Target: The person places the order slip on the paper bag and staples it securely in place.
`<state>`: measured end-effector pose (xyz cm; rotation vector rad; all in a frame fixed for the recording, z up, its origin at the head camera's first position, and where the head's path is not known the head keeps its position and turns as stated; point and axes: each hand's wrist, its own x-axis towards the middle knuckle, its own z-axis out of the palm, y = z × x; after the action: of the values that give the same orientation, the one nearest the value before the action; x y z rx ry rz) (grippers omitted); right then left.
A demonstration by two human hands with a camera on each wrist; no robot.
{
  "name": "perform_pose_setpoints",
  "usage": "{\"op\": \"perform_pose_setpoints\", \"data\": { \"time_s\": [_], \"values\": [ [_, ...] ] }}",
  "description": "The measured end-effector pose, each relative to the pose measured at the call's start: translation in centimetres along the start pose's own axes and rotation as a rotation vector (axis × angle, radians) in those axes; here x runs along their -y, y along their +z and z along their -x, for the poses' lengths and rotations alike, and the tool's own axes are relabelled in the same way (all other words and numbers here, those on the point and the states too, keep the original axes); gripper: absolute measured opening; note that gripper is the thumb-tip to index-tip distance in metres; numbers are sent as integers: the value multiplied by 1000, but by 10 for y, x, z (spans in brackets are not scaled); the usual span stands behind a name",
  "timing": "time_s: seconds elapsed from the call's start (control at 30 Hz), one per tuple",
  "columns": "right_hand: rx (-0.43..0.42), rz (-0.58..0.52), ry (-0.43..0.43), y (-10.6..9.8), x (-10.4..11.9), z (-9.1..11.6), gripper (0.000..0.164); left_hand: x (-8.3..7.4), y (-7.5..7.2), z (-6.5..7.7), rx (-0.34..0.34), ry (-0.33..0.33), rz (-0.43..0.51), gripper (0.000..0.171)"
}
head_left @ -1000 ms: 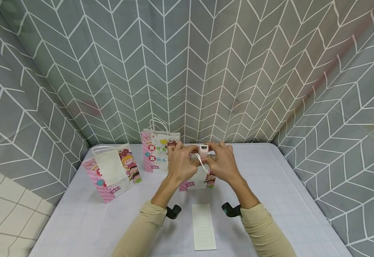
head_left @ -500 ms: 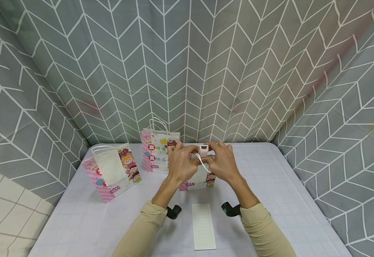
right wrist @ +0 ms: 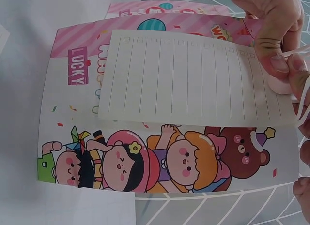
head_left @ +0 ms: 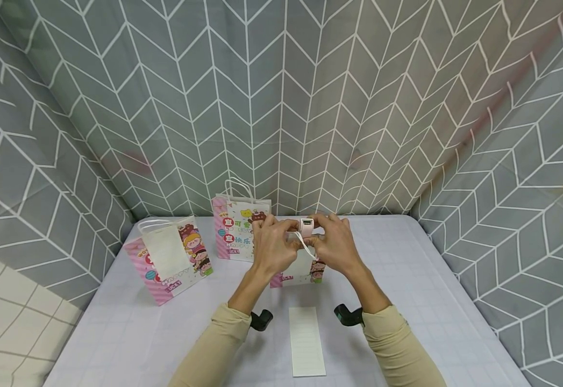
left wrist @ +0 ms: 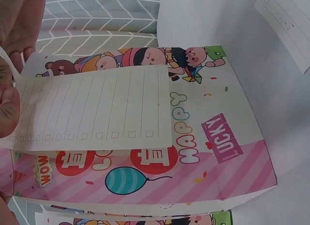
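A small pink-and-white device [head_left: 306, 228] with a dark slot in its top end sits at the upper edge of a pink-and-white paper gift bag [left wrist: 227, 94]. My left hand [head_left: 275, 242] and my right hand [head_left: 335, 244] pinch it from both sides, fingertips close together. In the right wrist view, the left thumb [right wrist: 277, 63] presses near its rounded lower part. A lined checklist sheet [right wrist: 189, 80] lies against the bag's front, its top end under the thumbs. The bag's white handle [head_left: 305, 246] loops between the hands. Fingertips behind the bag's edge are partly hidden.
Two similar gift bags stand at the left: a tilted one with a sheet on it [head_left: 152, 285] and an upright one [head_left: 223, 228] near the curtain [head_left: 281, 107]. A lined paper pad [head_left: 307, 344] lies on the white table [head_left: 407, 301] between the forearms.
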<state>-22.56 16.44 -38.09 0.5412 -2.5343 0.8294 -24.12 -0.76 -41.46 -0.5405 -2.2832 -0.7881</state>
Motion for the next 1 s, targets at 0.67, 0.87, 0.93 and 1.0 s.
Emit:
{"op": "perform_pose_setpoints", "data": {
  "time_s": [0.67,0.87,0.93,1.0],
  "values": [
    [102,-72,52,-5,-4,-2,42,2,0,3,-10,47,-5,41],
    [180,-213,91,-11,-11,-3,41,5,-1,6,-6,68,11,55],
    [190,-246,95,-12,-13,-3,41,5,-2,7,-5,70,21,57],
    [195,-262,93,-12,-14,-3,41,4,-3,7,-4,71,27,58]
  ]
}}
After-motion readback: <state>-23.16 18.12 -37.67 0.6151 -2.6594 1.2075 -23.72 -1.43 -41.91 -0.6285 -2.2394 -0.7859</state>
